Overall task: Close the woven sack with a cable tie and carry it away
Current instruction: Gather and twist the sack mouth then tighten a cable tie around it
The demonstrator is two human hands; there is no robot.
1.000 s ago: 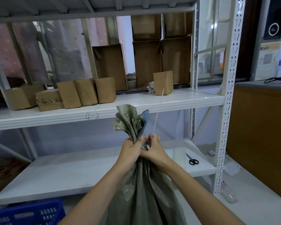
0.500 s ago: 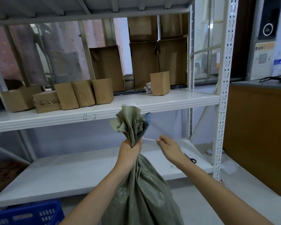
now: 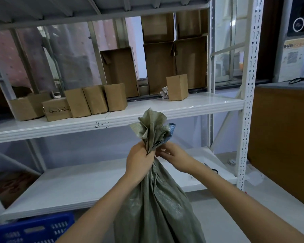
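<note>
A grey-green woven sack [image 3: 158,204] hangs in front of me, its mouth gathered into a ruffled neck [image 3: 153,130]. My left hand [image 3: 140,162] is clenched around the neck just under the ruffle and holds the sack up. My right hand [image 3: 174,155] is at the right side of the neck with its fingertips pinched together against the sack. A thin pale sliver of cable tie [image 3: 162,150] shows between those fingers. The rest of the tie is hidden by both hands.
A white metal rack stands ahead, with cardboard boxes [image 3: 95,102] on its middle shelf [image 3: 200,106]. Black scissors [image 3: 212,170] lie on the lower shelf, partly behind my right arm. The rack's upright post [image 3: 247,102] and a brown cabinet [image 3: 281,141] are to the right, a blue crate [image 3: 32,230] at bottom left.
The tie's tail stood up from the neck; my right hand pulled out to the right, then came back to the neck. My left hand has kept its grip.
</note>
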